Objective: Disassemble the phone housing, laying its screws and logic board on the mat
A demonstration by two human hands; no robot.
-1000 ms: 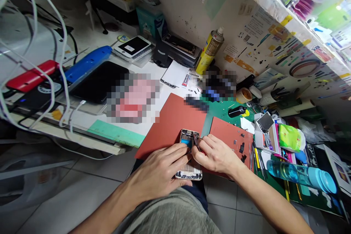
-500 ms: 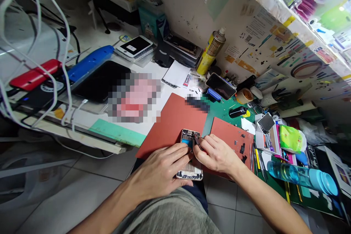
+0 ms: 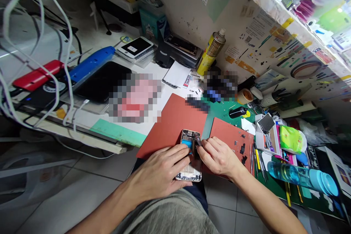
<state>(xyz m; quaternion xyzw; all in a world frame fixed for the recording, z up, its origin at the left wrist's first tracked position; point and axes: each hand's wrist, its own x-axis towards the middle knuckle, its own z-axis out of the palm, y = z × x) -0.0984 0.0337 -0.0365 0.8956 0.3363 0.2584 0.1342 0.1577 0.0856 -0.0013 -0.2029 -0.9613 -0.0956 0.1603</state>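
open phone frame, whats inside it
The open phone frame shows a blue patch near its far end; the left hand covers part of its middle, hiding whatever lies there.

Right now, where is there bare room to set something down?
Mostly on the left red mat, beyond the open phone and left hand. A smaller patch: the right red mat, left of the small black parts. Crowded: around the water bottle and along the wall.

Phone-repair bench, opened phone [image 3: 192, 172] amid small tools.
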